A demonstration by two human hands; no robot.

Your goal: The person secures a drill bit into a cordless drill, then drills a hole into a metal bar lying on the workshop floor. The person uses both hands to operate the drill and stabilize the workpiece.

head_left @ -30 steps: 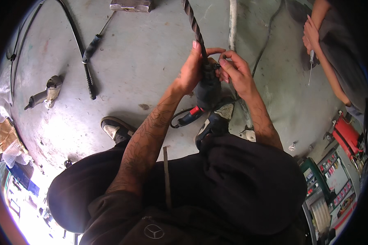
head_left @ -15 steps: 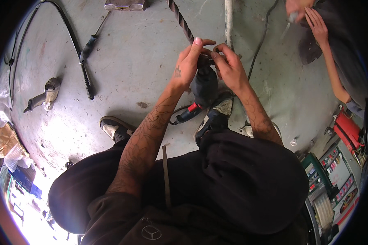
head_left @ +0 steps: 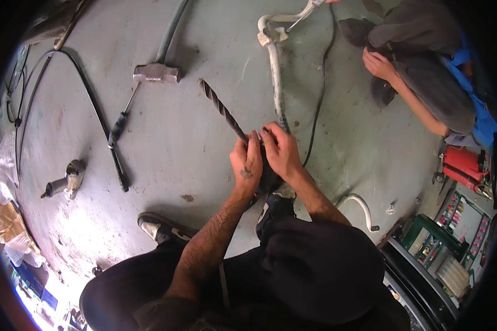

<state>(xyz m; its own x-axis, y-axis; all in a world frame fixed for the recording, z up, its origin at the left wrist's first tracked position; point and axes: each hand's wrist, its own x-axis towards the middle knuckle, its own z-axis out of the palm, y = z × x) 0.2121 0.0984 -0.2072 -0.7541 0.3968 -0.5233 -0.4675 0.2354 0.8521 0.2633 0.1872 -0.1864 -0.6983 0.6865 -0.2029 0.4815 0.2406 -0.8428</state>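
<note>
Fingers (head_left: pixel 253 144) of the left hand (head_left: pixel 247 170) grip the drill (head_left: pixel 268 179) below its bit (head_left: pixel 223 110); what the right hand (head_left: pixel 284 156) pinches is hidden. Markings (head_left: pixel 454 216) by the green case (head_left: pixel 425 228) are illegibly small.

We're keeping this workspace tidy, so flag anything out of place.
Loose tools lie directly on the floor, left of the drill bit: the hammer and the screwdriver, its shaft reaching toward the hammer's head. They could be trip hazards. A dark spot also marks the floor.
</note>
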